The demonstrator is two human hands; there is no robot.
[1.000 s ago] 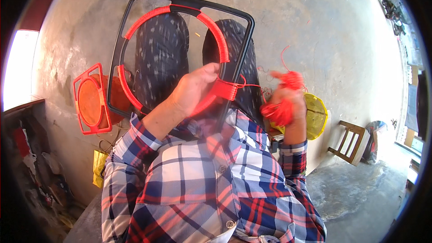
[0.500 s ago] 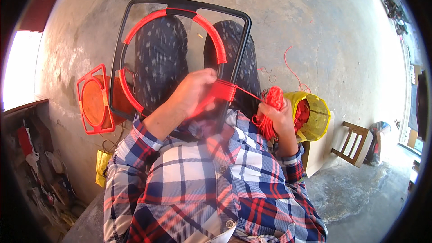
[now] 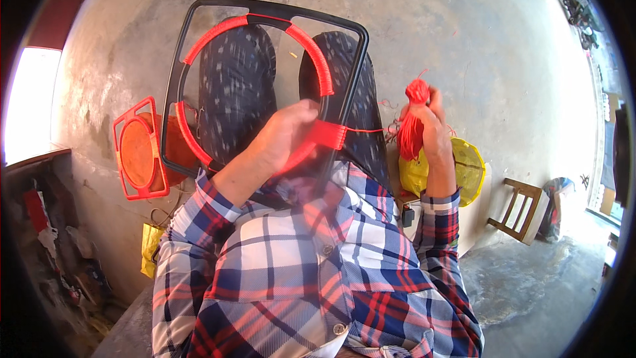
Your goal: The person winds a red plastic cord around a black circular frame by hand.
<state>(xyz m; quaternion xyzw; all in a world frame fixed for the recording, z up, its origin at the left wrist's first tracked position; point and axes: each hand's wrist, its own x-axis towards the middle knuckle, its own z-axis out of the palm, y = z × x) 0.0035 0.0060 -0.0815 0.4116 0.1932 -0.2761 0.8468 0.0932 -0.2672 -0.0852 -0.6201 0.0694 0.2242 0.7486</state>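
Observation:
A black frame [image 3: 363, 53] with a round ring inside it lies across my lap, much of the ring wrapped in red cord [image 3: 310, 45]. My left hand [image 3: 281, 136] is closed around the ring's near right part, beside a band of tightly wound red cord [image 3: 327, 134]. Out to the right, my right hand [image 3: 432, 129] grips a bundle of red cord [image 3: 412, 134]. One strand runs from the wound band across to that bundle. The lower part of the ring is blurred.
A yellow basket [image 3: 472, 171] stands below my right hand. On the left sits an orange-red round stool-like thing [image 3: 140, 152] with a red frame. A wooden stool [image 3: 517, 211] is farther right, and a yellow bag [image 3: 151, 248] lies at lower left.
My right hand has moved up and outward to the right with the cord bundle, lengthening the strand. The left hand and the frame have hardly moved.

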